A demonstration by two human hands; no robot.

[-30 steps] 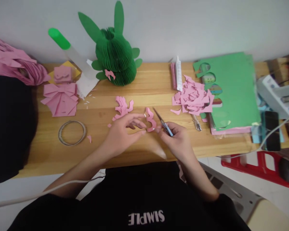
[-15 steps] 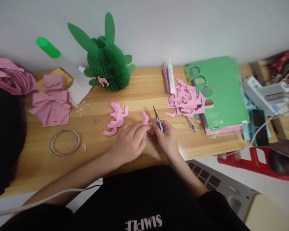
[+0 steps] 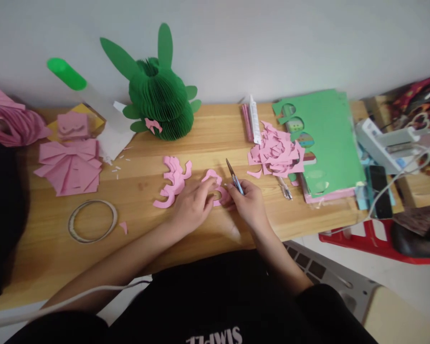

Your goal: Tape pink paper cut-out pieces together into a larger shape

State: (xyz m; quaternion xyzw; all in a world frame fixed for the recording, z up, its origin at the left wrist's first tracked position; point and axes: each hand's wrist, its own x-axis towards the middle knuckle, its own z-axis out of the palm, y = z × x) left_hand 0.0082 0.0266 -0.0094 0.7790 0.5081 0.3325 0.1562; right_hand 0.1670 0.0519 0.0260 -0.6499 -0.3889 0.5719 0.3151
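My left hand (image 3: 191,206) pinches a curved pink cutout (image 3: 215,184) flat on the tabletop (image 3: 146,234), mid-front. My right hand (image 3: 250,205) is closed around small scissors (image 3: 234,177), blades pointing away, fingertips touching the cutout. A stack of cut pink shapes (image 3: 174,181) lies just left.

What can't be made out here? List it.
Head view:
scissors: handles hidden in right hand.
cutout: half under left hand; grip unclear.
pink pile: cut by left edge.
shirt lettering: cut by bottom edge.
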